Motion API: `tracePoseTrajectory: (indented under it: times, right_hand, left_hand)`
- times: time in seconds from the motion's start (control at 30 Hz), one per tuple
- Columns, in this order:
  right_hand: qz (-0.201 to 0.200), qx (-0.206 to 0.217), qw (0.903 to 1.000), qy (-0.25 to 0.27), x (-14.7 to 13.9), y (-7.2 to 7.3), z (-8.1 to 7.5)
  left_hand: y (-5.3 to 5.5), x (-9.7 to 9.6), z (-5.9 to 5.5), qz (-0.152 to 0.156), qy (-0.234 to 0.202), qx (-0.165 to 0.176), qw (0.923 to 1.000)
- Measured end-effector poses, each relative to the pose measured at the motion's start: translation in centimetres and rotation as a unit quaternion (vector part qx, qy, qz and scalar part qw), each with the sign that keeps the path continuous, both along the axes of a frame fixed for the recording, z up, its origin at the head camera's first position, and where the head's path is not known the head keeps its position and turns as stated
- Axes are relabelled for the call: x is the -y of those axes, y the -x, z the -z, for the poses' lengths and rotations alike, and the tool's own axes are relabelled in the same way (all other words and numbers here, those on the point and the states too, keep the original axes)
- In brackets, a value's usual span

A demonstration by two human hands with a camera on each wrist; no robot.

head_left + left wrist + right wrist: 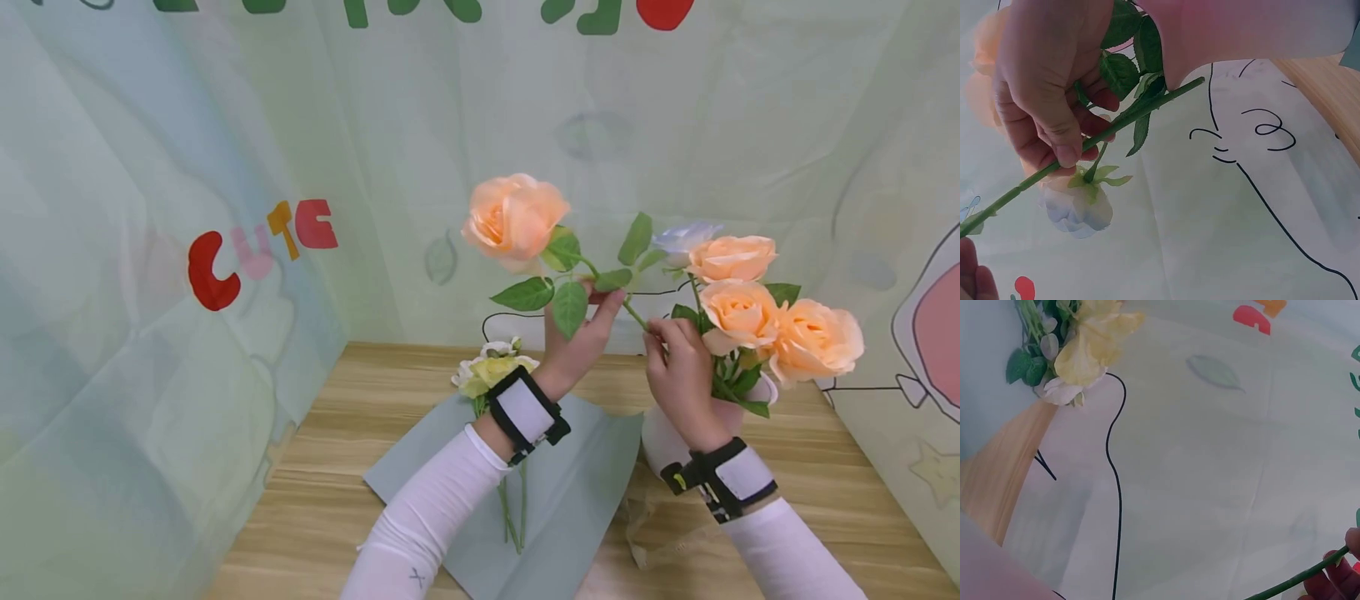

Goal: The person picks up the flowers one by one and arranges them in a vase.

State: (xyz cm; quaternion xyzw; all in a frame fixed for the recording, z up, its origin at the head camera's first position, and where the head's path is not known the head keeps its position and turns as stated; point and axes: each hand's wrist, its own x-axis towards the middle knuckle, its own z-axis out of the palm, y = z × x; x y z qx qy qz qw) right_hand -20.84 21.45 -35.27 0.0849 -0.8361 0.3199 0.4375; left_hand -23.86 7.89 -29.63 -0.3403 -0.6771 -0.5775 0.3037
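Observation:
A peach artificial rose [517, 221] with green leaves is held above the table, tilted to the left. My left hand [581, 337] grips its stem [1016, 190] below the bloom, and my right hand [678, 375] pinches the same stem lower down. In the left wrist view the cut end sticks out past the right hand's fingers, beside the pink vase [1241, 31]. Several peach roses [738, 312] and a pale blue flower [686, 237] stand in that vase, partly behind the right hand.
On the wooden table [315, 467] lies a grey-blue wrapping sheet [577, 475]. Yellow flowers [487, 377] and white ones rest on it, partly behind the left wrist. A clear crinkled strip [637, 546] lies near the vase. Printed cloth walls [405, 167] enclose the table.

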Motion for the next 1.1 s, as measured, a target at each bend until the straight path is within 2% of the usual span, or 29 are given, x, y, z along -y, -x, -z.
tracePoseTrajectory:
  times: [0.2, 0.5, 0.8, 0.93, 1.1]
  right_hand:
    - [-0.001, -0.026, 0.9996, -0.01, 0.2, 0.1, -0.3]
    - [0.002, -0.053, 0.9983, -0.025, 0.6, 0.1, -0.9]
    - [-0.016, -0.082, 0.9962, -0.024, 1.0, -0.1, -1.7]
    - [-0.021, -0.085, 0.9959, -0.022, 1.1, -0.3, -2.2]
    - [-0.009, -0.072, 0.997, -0.028, 1.0, -0.5, -2.1]
  left_hand:
    - [-0.1, 0.0, -0.1, -0.004, -0.027, -0.035, 0.999]
    - [-0.4, 0.0, -0.3, -0.001, -0.065, -0.056, 0.9963]
    - [-0.6, 0.1, -1.1, -0.006, -0.105, -0.079, 0.9914]
    - [-0.5, 0.2, -1.4, 0.001, -0.119, -0.073, 0.9903]
    - [-0.9, 0.4, -1.8, 0.003, -0.102, -0.03, 0.9944]
